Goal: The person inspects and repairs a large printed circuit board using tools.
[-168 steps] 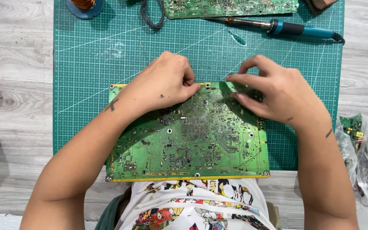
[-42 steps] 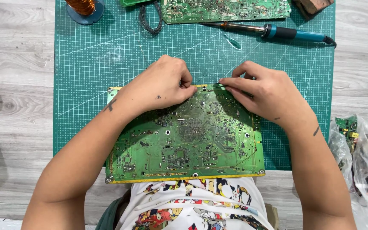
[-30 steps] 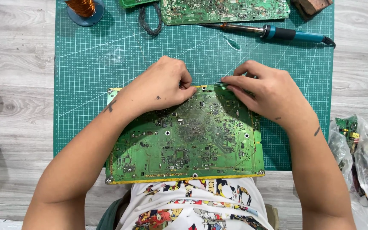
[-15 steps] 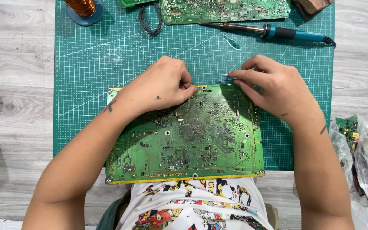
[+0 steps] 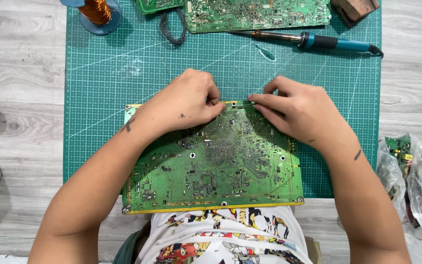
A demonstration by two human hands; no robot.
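Right hand (image 5: 301,115) slid left; both hands pinch circuit board's (image 5: 216,161) far edge.

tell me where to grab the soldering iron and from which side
Grip the soldering iron by its blue handle at the right end, coming from above. It lies flat on the mat with the metal tip pointing left, so the handle is the safe part, and nothing crowds it there.

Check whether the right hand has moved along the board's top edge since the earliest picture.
Yes. The right hand has slid left along the top edge of the board, toward the left hand; its fingertips now lie near the edge's middle.
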